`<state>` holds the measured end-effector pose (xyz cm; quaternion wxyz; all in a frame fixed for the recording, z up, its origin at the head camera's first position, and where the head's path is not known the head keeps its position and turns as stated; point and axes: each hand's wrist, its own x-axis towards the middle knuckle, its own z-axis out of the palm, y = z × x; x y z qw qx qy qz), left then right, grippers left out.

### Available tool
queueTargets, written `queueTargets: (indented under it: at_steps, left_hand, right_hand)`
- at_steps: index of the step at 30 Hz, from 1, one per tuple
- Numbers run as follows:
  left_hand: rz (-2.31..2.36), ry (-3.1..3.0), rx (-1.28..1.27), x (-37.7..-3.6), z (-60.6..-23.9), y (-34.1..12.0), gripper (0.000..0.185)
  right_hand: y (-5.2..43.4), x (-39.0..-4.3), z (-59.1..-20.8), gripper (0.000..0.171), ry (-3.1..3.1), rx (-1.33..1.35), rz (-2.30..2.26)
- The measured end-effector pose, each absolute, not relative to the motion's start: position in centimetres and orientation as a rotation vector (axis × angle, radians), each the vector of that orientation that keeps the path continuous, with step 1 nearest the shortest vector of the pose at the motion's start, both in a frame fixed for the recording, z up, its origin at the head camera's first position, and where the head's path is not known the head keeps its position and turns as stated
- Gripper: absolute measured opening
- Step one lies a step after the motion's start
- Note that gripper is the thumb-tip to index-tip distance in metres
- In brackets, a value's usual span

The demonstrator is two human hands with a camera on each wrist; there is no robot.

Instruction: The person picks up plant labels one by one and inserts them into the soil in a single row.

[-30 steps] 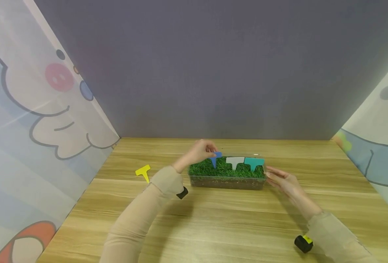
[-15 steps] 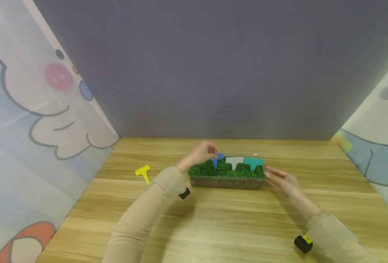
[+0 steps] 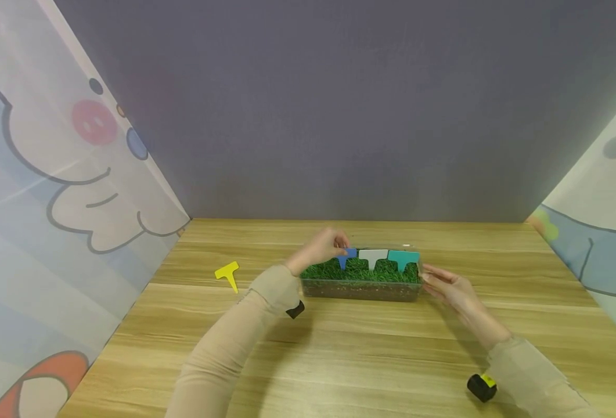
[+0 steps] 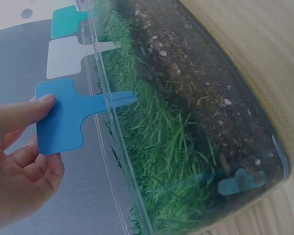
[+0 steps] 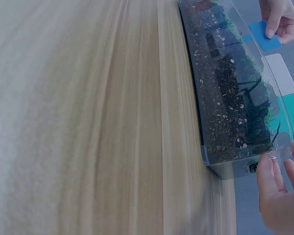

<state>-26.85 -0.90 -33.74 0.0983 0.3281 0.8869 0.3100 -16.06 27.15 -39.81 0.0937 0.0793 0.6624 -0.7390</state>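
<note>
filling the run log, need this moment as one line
left hand: pinches blue plastic T-shaped tag, stem in grass | right hand: fingertips on clear soil-and-grass box end | yellow T-shaped tag: on wooden table

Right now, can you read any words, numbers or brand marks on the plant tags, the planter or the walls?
No readable text in any view.
blue tag, held by the left hand: blank face.
white tag: blank.
teal tag: blank.
yellow tag on the table: too small to tell.
clear planter, touched by the right hand: no label visible.
Side curtains: cartoon drawings only, no lettering.
</note>
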Motion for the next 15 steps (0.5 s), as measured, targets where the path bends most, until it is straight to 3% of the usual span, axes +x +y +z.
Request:
queueTargets:
  at_steps: [15]
  left_hand:
    - [0.949, 2.641, 0.916, -26.83, -34.4, -0.4, 0.008]
  right_hand:
    - [27.12, -15.98, -39.81, 0.062, 1.979, 0.227, -2.191]
